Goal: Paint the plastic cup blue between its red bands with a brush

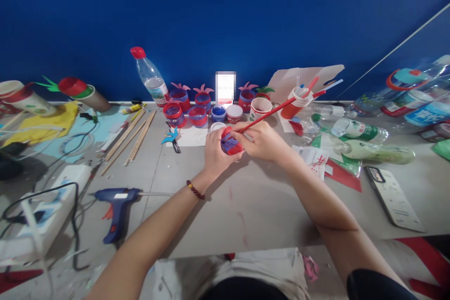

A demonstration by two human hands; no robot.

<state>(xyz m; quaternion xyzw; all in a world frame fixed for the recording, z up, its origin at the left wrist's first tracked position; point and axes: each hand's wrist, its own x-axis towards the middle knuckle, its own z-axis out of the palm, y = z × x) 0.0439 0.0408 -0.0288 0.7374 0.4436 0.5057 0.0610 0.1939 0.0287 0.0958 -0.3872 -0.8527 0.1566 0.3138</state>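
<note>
My left hand (214,154) is wrapped round a small cup (233,149) painted red and blue, tilted over the table. In my right hand (263,141) is a long red-handled paintbrush (272,113), its lower end at the cup's rim; the bristles are hidden by my fingers. Just beyond my hands stand an open jar of blue paint (218,113) and a white-topped red jar (234,113). Behind and left are several painted cups (198,116), some with pink leaf-shaped tops. A paper cup (260,107) with a stained inside is behind my right hand.
A blue glue gun (117,201) lies left, near a white power strip (59,197) with cables. Wooden sticks (135,143) and a blue-handled cutter (172,137) lie further back. On the right are plastic bottles (360,129), a phone (393,199) and a cup of brushes (297,103).
</note>
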